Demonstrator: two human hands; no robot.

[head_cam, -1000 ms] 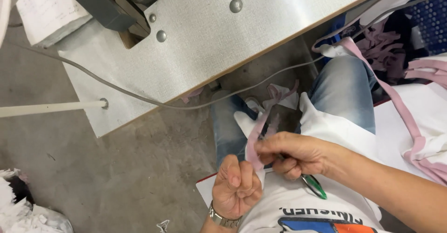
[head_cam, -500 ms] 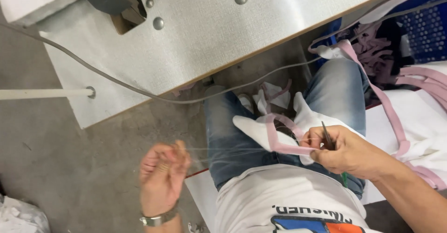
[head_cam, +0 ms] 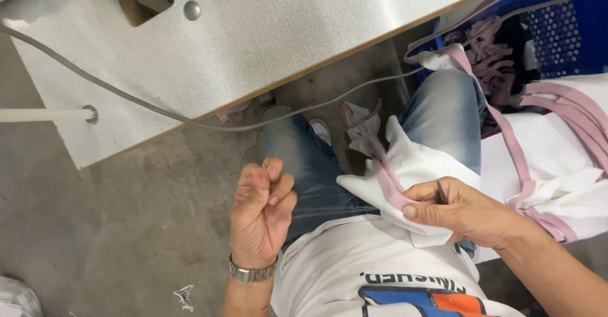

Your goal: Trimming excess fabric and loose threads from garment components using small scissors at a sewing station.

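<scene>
My right hand grips a white fabric piece with a pink trim strip over my lap. A small dark snipping blade sticks up between its fingers. My left hand is curled shut beside my left knee, a metal watch on its wrist. A thin pale thread runs taut from its pinched fingers to the fabric. My legs are in blue jeans.
A grey-white sewing table with a grey cable stands ahead. A blue perforated basket holds pink strips at upper right. White pieces with pink trim are piled at my right. Fabric scraps lie on the concrete floor.
My hands pulled apart: the right one carried the fabric rightward, the left one swung out left and opened, then closed into a fist nearer my knee with the thread drawn tight.
</scene>
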